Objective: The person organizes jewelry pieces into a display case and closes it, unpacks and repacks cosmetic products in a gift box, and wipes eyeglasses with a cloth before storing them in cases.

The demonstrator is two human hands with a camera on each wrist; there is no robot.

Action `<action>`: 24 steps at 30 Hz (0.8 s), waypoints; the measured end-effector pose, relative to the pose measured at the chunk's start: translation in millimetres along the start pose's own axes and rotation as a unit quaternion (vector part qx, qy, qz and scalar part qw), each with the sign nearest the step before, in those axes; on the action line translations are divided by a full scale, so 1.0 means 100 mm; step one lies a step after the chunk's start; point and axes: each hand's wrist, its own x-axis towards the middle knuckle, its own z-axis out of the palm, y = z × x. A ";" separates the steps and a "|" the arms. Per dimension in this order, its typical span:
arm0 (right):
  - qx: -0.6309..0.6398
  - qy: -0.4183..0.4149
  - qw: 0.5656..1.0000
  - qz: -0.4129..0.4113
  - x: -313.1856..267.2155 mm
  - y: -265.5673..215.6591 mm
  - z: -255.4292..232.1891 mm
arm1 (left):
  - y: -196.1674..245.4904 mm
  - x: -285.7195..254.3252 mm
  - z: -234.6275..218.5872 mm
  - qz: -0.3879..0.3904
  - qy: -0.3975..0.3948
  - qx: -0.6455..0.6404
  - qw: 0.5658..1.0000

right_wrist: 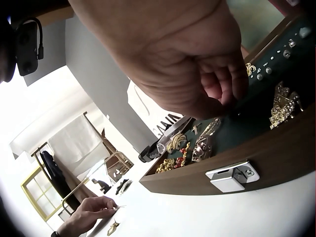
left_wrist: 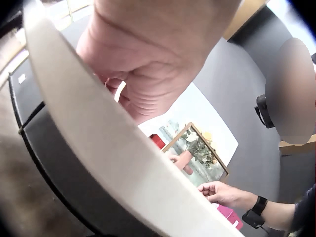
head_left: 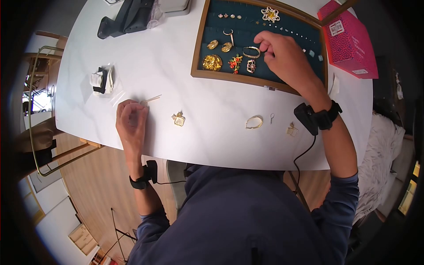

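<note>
My left hand (head_left: 131, 121) is low over the white table's left part, with thumb and fingertips pinching the near end of a slim gold-coloured piece of jewellery (head_left: 153, 98). Over the open wooden jewellery box (head_left: 234, 80) is my right hand (head_left: 282, 57), its fingers bent close above the dark green lining. A bracelet (head_left: 251, 52) lies just left of those fingertips. In the right wrist view the right hand (right_wrist: 197, 74) hides what is under its fingers, so I cannot tell whether it holds anything. Rows of small studs (right_wrist: 266, 70) and a sparkling brooch (right_wrist: 284, 106) sit beside it.
On the table lie a gold pendant (head_left: 179, 119), a bangle (head_left: 254, 122), a small ring-like piece (head_left: 272, 118) and another gold piece (head_left: 292, 129). Folded cloths (head_left: 102, 81) are at left. A pink box (head_left: 351, 44) stands right of the jewellery box; a dark device (head_left: 128, 20) lies behind.
</note>
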 end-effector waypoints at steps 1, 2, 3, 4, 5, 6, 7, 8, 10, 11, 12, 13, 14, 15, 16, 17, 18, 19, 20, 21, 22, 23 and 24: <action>0.000 0.000 1.000 0.000 0.00 0.01 0.00 | 0.03 0.00 -0.01 -0.013 -0.004 0.003 1.000; -0.006 0.005 1.000 0.000 -0.01 0.03 0.00 | 0.04 -0.01 -0.01 -0.014 -0.005 0.003 1.000; -0.013 0.009 1.000 0.000 -0.01 0.05 0.00 | 0.05 -0.01 -0.02 -0.007 -0.002 0.005 1.000; -0.012 0.009 1.000 0.001 -0.02 0.05 0.00 | 0.06 -0.03 -0.02 0.000 -0.001 0.007 1.000; -0.014 0.007 1.000 -0.008 -0.03 0.05 -0.01 | 0.06 -0.05 -0.01 0.000 -0.002 0.008 1.000; -0.017 0.005 1.000 -0.017 -0.03 0.05 -0.03 | 0.05 -0.06 0.00 0.015 0.008 0.010 1.000; -0.016 0.005 1.000 -0.017 -0.03 0.02 -0.05 | 0.05 -0.08 0.00 0.031 0.019 0.013 0.999; -0.021 -0.006 0.999 -0.038 -0.05 -0.02 -0.07 | 0.06 -0.09 0.01 0.032 0.020 0.013 0.999; -0.025 -0.016 0.998 -0.059 -0.05 -0.05 -0.07 | 0.10 -0.15 0.02 0.011 0.026 0.018 0.999; -0.036 -0.022 0.997 -0.067 -0.04 -0.04 -0.04 | 0.11 -0.16 0.02 0.012 0.027 0.018 0.999; -0.046 -0.028 0.996 -0.074 -0.04 -0.02 -0.02 | 0.11 -0.18 0.03 0.012 0.029 0.019 0.999; -0.045 -0.028 0.996 -0.074 -0.04 0.00 0.02 | 0.12 -0.19 0.03 0.013 0.032 0.020 0.999; -0.044 0.003 0.995 -0.089 -0.05 0.04 0.06 | 0.13 -0.21 0.03 0.013 0.031 0.021 0.999; -0.042 0.033 0.993 -0.103 -0.05 0.06 0.08 | 0.16 -0.23 0.02 0.019 0.031 0.015 0.999; -0.040 0.032 0.993 -0.103 -0.05 0.07 0.08 | 0.18 -0.25 0.01 0.026 0.031 0.009 0.999; -0.042 0.039 0.992 -0.110 -0.05 0.08 0.08 | 0.21 -0.27 0.01 0.025 0.031 0.010 0.999; -0.044 0.046 0.991 -0.116 -0.05 0.09 0.07 | 0.24 -0.30 0.01 0.022 0.035 0.010 0.999; -0.044 0.045 0.991 -0.116 -0.05 0.07 0.04 | 0.27 -0.32 0.02 0.018 0.039 0.011 0.999; -0.056 0.065 0.990 -0.110 -0.06 0.03 -0.02 | 0.29 -0.33 0.04 0.017 0.039 0.012 0.999; -0.064 0.083 0.989 -0.106 -0.06 -0.02 -0.06 | 0.29 -0.35 0.05 0.030 0.027 -0.001 0.999; -0.052 0.080 0.989 -0.112 -0.08 -0.11 -0.11 | 0.29 -0.36 0.01 0.039 0.018 -0.006 0.999; -0.020 0.090 0.992 -0.091 -0.17 -0.20 -0.18 | 0.31 -0.37 0.00 0.038 0.003 -0.016 0.999; 0.009 0.103 0.992 -0.071 -0.26 -0.28 -0.24 | 0.33 -0.39 0.01 0.050 -0.005 -0.007 0.999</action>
